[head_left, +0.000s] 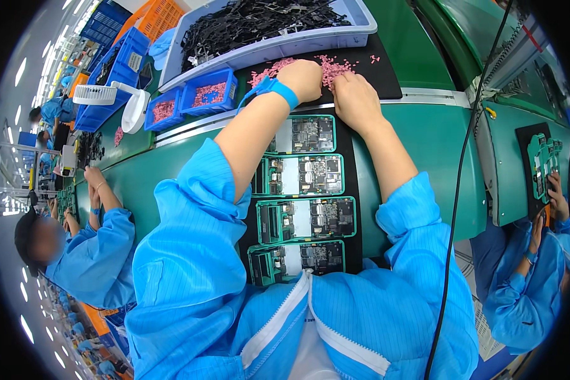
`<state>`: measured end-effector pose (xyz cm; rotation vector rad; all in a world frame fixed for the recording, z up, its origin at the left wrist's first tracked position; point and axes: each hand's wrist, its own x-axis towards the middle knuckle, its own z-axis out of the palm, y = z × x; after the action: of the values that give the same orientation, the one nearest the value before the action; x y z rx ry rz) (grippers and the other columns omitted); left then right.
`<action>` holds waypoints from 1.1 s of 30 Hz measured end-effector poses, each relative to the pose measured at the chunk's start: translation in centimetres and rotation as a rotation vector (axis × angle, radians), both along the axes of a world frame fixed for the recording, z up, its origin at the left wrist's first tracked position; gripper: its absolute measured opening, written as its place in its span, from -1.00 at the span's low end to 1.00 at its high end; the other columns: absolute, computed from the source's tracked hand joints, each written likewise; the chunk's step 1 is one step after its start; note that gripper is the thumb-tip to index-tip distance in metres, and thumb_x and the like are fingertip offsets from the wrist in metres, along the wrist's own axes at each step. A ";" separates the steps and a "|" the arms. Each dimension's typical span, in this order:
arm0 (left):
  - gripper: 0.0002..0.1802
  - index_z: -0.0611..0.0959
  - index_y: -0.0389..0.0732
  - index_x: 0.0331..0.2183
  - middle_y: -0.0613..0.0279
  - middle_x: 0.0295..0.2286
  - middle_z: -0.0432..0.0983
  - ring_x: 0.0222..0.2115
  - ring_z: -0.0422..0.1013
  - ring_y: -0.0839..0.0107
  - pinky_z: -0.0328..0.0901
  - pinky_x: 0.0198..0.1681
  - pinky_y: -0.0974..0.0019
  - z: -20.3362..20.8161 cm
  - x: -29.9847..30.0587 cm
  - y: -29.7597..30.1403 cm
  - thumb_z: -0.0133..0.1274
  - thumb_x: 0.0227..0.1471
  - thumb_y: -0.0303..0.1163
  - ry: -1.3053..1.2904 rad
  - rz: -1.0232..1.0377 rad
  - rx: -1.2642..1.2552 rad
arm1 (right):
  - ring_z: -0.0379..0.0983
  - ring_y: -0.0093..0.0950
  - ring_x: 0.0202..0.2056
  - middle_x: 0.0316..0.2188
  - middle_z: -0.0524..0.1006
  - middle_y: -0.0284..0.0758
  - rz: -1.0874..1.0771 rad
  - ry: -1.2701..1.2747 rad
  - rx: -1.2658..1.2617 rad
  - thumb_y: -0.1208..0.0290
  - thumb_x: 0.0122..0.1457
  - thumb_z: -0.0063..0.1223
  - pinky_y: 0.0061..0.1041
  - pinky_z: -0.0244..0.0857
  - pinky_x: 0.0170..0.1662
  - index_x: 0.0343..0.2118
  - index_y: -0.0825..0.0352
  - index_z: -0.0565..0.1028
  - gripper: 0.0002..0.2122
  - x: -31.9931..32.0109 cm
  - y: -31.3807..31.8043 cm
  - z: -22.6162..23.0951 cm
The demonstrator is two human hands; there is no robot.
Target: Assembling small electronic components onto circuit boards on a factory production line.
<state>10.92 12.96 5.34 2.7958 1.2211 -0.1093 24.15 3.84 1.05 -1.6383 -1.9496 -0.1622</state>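
Small pink pieces [335, 66] lie in a loose heap on a black mat at the far side of the bench. My left hand [301, 78], with a blue band on its wrist, is curled over the left part of the heap; its fingertips are hidden. Beside it my right hand [356, 96] is closed at the heap's near edge, fingers pressed together. What either hand holds cannot be made out. Toward me, several open phone-like devices with green frames and bare circuit boards [321, 175] stand in a column on a black strip.
Beyond the heap stands a large pale bin [285, 45] of black parts. Two small blue bins [209, 95] of pink pieces sit to the left, near a white fan [133, 107]. A black cable [457, 209] hangs at the right. Co-workers sit on both sides.
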 end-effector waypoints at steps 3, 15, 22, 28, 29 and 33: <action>-0.91 0.64 -0.15 -0.52 0.04 -0.48 0.56 -0.40 0.48 0.05 0.36 -0.29 0.08 -0.1 -0.2 -0.6 0.10 -0.22 -0.40 0.002 -0.079 0.072 | 0.42 -0.20 -0.28 -0.41 0.47 -0.16 0.014 -0.038 0.003 0.62 -0.18 0.02 -0.27 0.35 -0.21 -0.46 0.39 0.45 -0.86 0.1 -0.1 0.2; -0.87 0.65 -0.21 -0.51 0.06 -0.49 0.55 -0.40 0.48 0.12 0.38 -0.29 0.15 2.6 -4.6 -5.8 0.05 -0.19 -0.42 -0.307 -0.283 -0.066 | 0.43 -0.20 -0.32 -0.44 0.46 -0.20 0.006 0.254 -0.054 0.46 0.04 0.01 -0.26 0.31 -0.25 -0.48 0.34 0.45 -0.93 0.9 -2.6 0.7; -0.92 0.59 -0.19 -0.50 0.17 -0.46 0.48 -0.32 0.42 0.19 0.33 -0.22 0.22 1.1 -5.1 -7.5 0.10 -0.19 -0.46 -0.193 -0.371 0.185 | 0.44 -0.16 -0.31 -0.45 0.49 -0.13 -0.001 0.223 -0.161 0.50 0.02 -0.03 -0.24 0.32 -0.21 -0.49 0.36 0.46 -0.94 -0.6 -5.4 1.2; -0.89 0.59 -0.18 -0.51 0.21 -0.45 0.49 -0.31 0.42 0.24 0.32 -0.20 0.25 2.1 -4.1 -8.5 0.10 -0.26 -0.51 0.022 -0.391 0.340 | 0.44 -0.18 -0.32 -0.46 0.48 -0.13 0.006 0.142 -0.154 0.55 -0.04 -0.01 -0.26 0.32 -0.22 -0.51 0.37 0.45 -0.97 -0.6 -6.7 0.8; -0.90 0.60 -0.18 -0.52 0.21 -0.45 0.49 -0.32 0.42 0.24 0.32 -0.20 0.25 2.2 -4.0 -8.6 0.10 -0.27 -0.51 0.055 -0.406 0.352 | 0.43 -0.19 -0.31 -0.45 0.48 -0.14 0.010 0.124 -0.152 0.57 -0.06 -0.01 -0.27 0.33 -0.21 -0.50 0.37 0.45 -0.96 -0.6 -6.8 0.9; -0.94 0.62 -0.16 -0.58 0.22 -0.47 0.51 -0.33 0.43 0.26 0.33 -0.22 0.25 1.9 -3.8 -8.9 0.11 -0.29 -0.50 0.032 -0.413 0.405 | 0.42 -0.19 -0.28 -0.42 0.47 -0.16 0.060 -0.028 -0.155 0.60 -0.11 0.00 -0.29 0.33 -0.20 -0.48 0.38 0.44 -0.92 -0.3 -6.6 1.5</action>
<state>7.14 4.03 7.29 3.3753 0.7138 0.0765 23.85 -2.80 2.56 -1.6806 -2.0745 -0.0110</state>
